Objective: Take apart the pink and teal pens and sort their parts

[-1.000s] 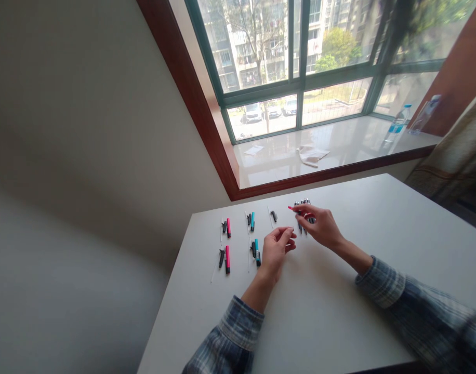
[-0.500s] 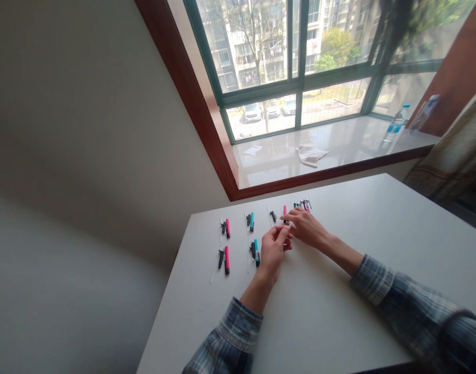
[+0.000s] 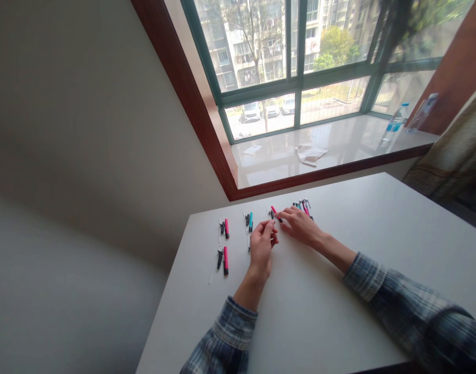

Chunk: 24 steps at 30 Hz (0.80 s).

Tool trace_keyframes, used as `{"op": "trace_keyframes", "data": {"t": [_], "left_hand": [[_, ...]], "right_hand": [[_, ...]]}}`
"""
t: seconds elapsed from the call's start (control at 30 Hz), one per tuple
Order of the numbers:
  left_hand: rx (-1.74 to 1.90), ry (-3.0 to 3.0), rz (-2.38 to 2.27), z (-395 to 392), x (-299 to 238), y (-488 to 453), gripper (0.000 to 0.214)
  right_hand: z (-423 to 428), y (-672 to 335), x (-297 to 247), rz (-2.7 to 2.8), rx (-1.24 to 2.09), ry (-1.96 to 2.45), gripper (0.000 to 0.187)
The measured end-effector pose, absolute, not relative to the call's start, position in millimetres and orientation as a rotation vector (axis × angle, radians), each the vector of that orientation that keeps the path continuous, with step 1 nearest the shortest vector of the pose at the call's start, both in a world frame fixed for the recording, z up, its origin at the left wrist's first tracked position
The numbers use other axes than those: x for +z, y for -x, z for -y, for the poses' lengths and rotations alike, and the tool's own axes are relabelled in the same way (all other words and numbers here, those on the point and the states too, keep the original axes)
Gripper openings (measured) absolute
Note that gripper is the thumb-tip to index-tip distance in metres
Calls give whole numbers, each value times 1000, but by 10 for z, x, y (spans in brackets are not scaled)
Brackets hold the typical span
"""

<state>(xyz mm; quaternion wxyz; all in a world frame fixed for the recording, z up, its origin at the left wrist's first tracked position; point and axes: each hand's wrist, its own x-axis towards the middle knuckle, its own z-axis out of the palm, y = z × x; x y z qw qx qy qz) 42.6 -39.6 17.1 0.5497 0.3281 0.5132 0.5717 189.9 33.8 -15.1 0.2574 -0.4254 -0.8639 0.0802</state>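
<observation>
Small pen parts lie in rows on a white table (image 3: 331,311). My right hand (image 3: 300,227) pinches a pink pen barrel (image 3: 274,211) beside a black cap (image 3: 272,214) at the far end of the back row. My left hand (image 3: 262,243) rests just left of it with its fingers curled together, and what they hold is hidden. It covers the teal piece of the front row. Pink and black pairs (image 3: 225,228) (image 3: 223,259) lie at the left. A teal and black pair (image 3: 249,221) lies between. A bunch of whole pens (image 3: 303,204) lies behind my right hand.
The table's far edge meets a window sill (image 3: 339,150) bearing a crumpled cloth (image 3: 310,154), a paper scrap (image 3: 252,149) and a water bottle (image 3: 395,122). A grey wall stands to the left. A curtain (image 3: 452,150) hangs at the right.
My right hand has carried the pink barrel leftward from the pen bunch down beside the black cap. My left hand has slid left and forward, now covering the front teal piece.
</observation>
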Motion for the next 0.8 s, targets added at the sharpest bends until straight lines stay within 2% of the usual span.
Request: {"op": "trace_keyframes", "data": {"t": [0.6, 0.8], "left_hand": [[1444, -667, -1215, 347, 176, -372, 35], [1441, -684, -1205, 338, 151, -366, 33]], "right_hand": [[-339, -1937, -231, 2273, 348, 1034, 32], [-287, -1914, -122, 2105, 352, 939, 22]]}}
